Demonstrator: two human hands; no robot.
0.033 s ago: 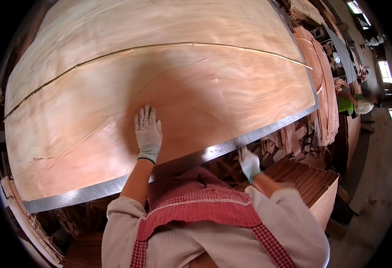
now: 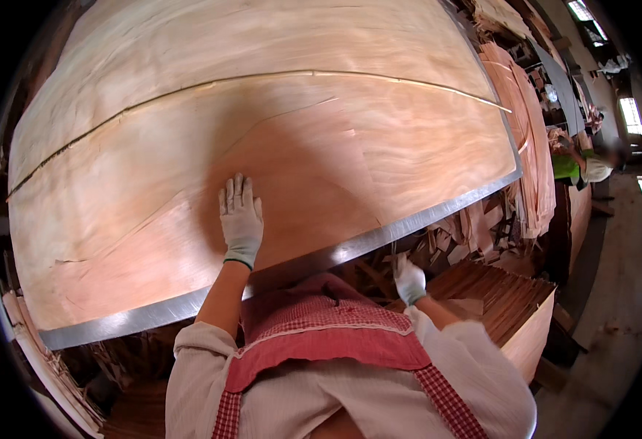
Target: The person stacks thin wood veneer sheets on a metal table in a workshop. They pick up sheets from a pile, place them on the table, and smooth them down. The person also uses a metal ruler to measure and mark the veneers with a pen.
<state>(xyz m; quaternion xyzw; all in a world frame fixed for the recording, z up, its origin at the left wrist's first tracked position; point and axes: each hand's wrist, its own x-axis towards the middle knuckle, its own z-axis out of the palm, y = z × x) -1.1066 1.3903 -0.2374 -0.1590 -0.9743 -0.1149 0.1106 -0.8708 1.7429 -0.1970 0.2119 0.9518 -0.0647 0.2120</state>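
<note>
Woodworking wkshp., w/ thin wood all around: a broad pale wood sheet (image 2: 152, 154) covers a metal-edged bench (image 2: 145, 316), long veneer strips (image 2: 529, 146) are piled at pic. R, and broken scraps (image 2: 456, 245) lie below the bench edge nr. a layered wood stack (image 2: 500, 289). Work gloves (image 2: 243, 227) and a red checked apron (image 2: 321, 340) fit the setting, as does a co-worker in green (image 2: 566, 168) in bkgd. Bright windows (image 2: 630, 117) break up the dim bldg. interior.

Peach-toned grained wood sheet (image 2: 313, 168), white gloves (image 2: 242, 227), red checked apron (image 2: 346, 316)
</note>
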